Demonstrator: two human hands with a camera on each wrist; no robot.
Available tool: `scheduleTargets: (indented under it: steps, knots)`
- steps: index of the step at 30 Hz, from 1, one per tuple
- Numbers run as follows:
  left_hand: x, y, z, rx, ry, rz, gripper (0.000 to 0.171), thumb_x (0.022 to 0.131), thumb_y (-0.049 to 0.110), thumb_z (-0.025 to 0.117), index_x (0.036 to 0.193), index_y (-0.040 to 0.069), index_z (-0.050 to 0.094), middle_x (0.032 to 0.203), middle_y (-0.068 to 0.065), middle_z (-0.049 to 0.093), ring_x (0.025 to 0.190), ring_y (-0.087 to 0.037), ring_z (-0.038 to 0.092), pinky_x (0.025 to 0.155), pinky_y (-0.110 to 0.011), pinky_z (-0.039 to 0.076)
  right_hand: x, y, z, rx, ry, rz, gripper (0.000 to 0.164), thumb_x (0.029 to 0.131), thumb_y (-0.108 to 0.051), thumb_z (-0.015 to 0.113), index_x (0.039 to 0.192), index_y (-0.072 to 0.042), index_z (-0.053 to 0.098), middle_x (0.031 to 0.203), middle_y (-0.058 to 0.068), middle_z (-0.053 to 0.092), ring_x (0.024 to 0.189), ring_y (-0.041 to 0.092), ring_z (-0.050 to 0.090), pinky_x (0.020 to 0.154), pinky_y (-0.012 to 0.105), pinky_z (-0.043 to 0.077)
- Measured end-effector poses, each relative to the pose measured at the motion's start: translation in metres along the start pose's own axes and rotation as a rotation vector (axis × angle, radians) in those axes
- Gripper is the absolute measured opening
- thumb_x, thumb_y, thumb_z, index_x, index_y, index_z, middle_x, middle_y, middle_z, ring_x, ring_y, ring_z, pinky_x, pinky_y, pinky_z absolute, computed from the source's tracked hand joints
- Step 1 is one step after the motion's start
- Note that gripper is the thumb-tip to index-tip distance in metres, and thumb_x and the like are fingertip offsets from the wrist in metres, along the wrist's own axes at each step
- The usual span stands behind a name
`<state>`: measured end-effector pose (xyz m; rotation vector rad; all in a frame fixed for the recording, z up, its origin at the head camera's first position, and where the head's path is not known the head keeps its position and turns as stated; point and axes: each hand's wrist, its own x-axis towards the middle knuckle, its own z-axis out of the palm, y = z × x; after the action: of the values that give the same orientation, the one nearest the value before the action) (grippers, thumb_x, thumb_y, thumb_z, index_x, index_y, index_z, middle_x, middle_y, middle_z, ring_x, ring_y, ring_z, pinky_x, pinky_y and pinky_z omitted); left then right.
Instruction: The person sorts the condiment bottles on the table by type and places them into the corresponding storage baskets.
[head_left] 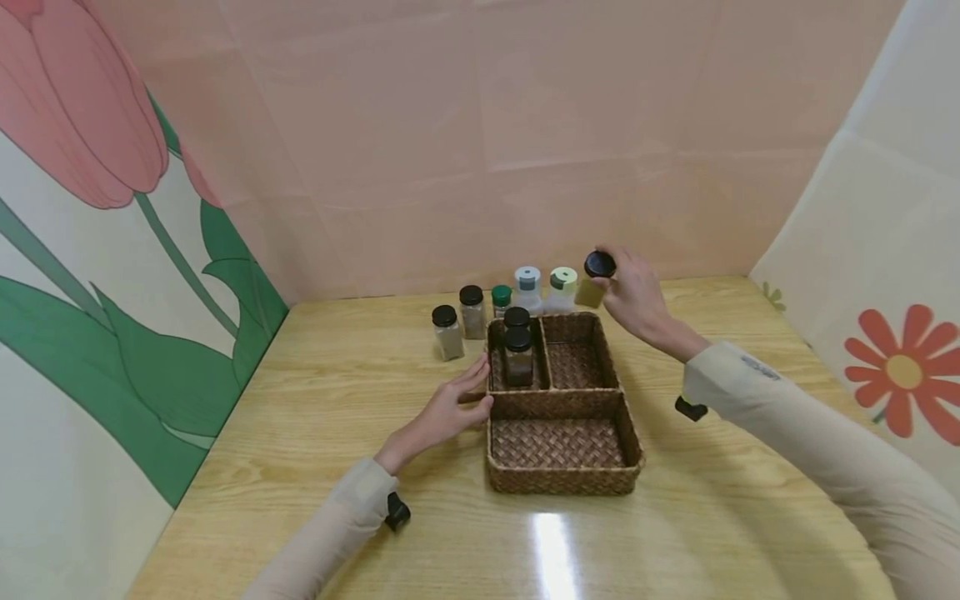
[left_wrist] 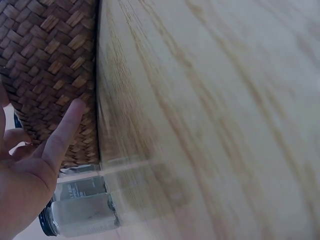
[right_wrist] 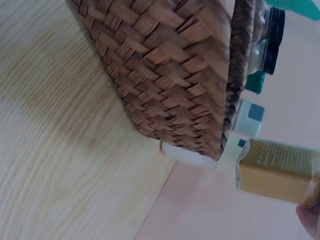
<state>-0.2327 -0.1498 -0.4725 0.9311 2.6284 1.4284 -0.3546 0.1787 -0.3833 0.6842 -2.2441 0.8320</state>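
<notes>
My right hand (head_left: 636,296) grips a spice jar (right_wrist: 277,172) by its black lid (head_left: 600,264); the jar has a yellow-brown filling and hangs beyond the basket's far right corner. Against the left wall of the brown woven basket (head_left: 566,481) rests my left hand (head_left: 447,410), its fingers extended along the weave, as the left wrist view also shows. Two black-lidded jars (head_left: 518,358) stand one behind the other in the basket's back left compartment. The back right compartment (head_left: 576,364) and the wide front compartment (head_left: 558,442) show bare woven floors.
Behind and left of the basket stand two black-lidded jars (head_left: 448,335), a green-lidded jar (head_left: 502,298) and two bottles with pale caps (head_left: 528,279). A pink backdrop (head_left: 480,167) rises at the table's far edge. A black band piece hangs at each wrist.
</notes>
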Motion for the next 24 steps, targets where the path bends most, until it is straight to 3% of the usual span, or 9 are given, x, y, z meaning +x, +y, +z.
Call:
scheduleTargets:
  steps: [8, 15, 24]
  knots:
    - [0.0, 0.0, 0.0, 0.037, -0.002, 0.01, 0.06, 0.102, 0.022, 0.057, 0.15, -0.004, 0.033, 0.162, -0.012, 0.019, 0.145, -0.025, 0.024, 0.112, -0.042, 0.032, -0.001, -0.015, -0.004, 0.02, -0.012, 0.003, 0.045, 0.087, 0.006, 0.07, 0.13, 0.006, 0.056, 0.109, 0.027, 0.063, 0.091, 0.042, 0.06, 0.076, 0.054, 0.047]
    - [0.0, 0.001, 0.0, 0.037, -0.012, -0.005, 0.059, 0.102, 0.024, 0.057, 0.152, 0.004, 0.031, 0.163, -0.009, 0.018, 0.145, -0.022, 0.023, 0.112, -0.039, 0.032, -0.002, -0.027, -0.007, 0.039, -0.028, 0.018, 0.045, 0.084, 0.007, 0.072, 0.127, 0.005, 0.058, 0.11, 0.028, 0.064, 0.092, 0.043, 0.061, 0.075, 0.054, 0.044]
    - [0.0, 0.0, 0.001, 0.033, -0.009, -0.002, 0.06, 0.102, 0.023, 0.056, 0.151, -0.003, 0.032, 0.163, -0.01, 0.018, 0.145, -0.024, 0.023, 0.112, -0.041, 0.032, -0.007, -0.041, -0.011, 0.066, -0.078, -0.014, 0.045, 0.084, 0.005, 0.075, 0.127, 0.005, 0.059, 0.115, 0.026, 0.063, 0.099, 0.042, 0.061, 0.08, 0.054, 0.047]
